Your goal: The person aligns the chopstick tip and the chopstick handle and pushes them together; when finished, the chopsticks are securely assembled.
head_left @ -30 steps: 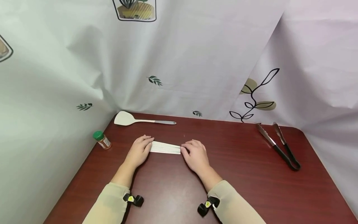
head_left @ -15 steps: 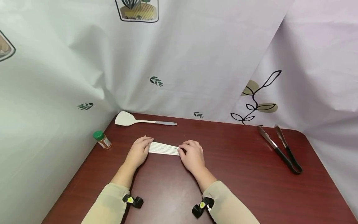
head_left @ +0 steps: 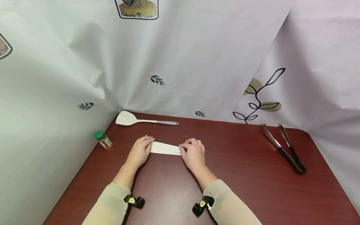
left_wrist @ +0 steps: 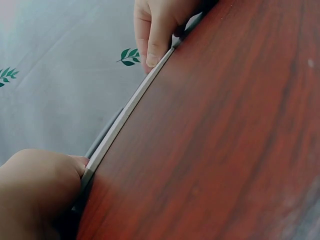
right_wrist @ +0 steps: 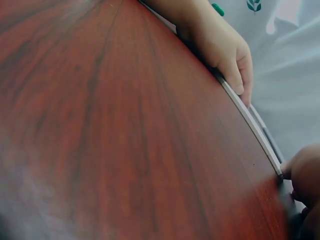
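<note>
Several white chopsticks (head_left: 166, 148) lie flat side by side on the dark red table, the row narrowing to the right. My left hand (head_left: 139, 152) holds the wide end, fingers at the far side and thumb at the near side. At the narrow end my right hand (head_left: 194, 153) has its thumb and fingertips bent around the row. In the left wrist view the nearest chopstick (left_wrist: 122, 117) shows edge-on, between my left hand (left_wrist: 42, 185) and my right thumb. The right wrist view shows the same edge (right_wrist: 250, 122); the covered ends are hidden.
A white spatula (head_left: 126, 118) with a grey handle lies along the table's back edge. A green-capped spice jar (head_left: 104, 141) stands at the left edge. Black-handled metal tongs (head_left: 287, 150) lie spread at the right. White printed cloth (head_left: 197, 62) hangs behind the table.
My right hand has shifted slightly left, its fingertips further over the narrow end of the chopsticks. The left hand stays in place; the view has shifted a little.
</note>
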A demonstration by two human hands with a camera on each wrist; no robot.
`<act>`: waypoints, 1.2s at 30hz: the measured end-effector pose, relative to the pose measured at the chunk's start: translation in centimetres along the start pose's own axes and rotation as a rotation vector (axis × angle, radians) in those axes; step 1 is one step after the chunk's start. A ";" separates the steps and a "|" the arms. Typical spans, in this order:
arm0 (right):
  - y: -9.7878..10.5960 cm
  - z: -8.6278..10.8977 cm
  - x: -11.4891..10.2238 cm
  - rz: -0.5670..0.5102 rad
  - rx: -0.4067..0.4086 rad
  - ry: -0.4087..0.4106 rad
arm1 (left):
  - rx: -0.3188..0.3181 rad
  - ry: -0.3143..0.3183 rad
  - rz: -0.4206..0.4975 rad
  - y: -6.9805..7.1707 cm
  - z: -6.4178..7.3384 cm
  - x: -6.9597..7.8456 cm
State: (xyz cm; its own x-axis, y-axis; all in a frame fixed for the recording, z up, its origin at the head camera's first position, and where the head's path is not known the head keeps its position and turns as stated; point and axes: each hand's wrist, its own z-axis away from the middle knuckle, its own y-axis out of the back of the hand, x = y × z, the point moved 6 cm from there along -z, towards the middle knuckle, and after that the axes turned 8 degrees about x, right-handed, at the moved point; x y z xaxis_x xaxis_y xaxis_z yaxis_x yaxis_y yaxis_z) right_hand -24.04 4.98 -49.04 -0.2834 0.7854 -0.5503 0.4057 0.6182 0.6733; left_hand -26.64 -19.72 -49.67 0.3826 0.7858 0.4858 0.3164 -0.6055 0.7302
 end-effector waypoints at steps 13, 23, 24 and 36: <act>-0.2 -0.2 0.1 -0.026 -0.121 -0.075 | 0.010 0.012 0.023 0.0 -0.1 0.2; -0.6 -0.2 0.2 0.009 -0.165 -0.064 | 0.015 0.028 0.037 0.2 -0.1 0.1; -0.7 -0.2 0.2 0.011 -0.166 -0.063 | 0.018 0.030 0.035 0.2 -0.1 0.1; -0.2 -0.1 0.7 -0.109 -0.082 -0.097 | 0.010 0.066 0.040 0.1 0.1 -0.2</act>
State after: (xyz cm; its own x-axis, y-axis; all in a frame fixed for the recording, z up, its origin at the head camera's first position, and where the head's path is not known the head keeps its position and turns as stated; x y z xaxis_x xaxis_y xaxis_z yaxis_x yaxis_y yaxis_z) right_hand -24.44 5.37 -49.49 -0.2348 0.7093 -0.6646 0.3042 0.7030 0.6428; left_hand -26.62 -19.93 -49.76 0.3373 0.7673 0.5454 0.3111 -0.6377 0.7047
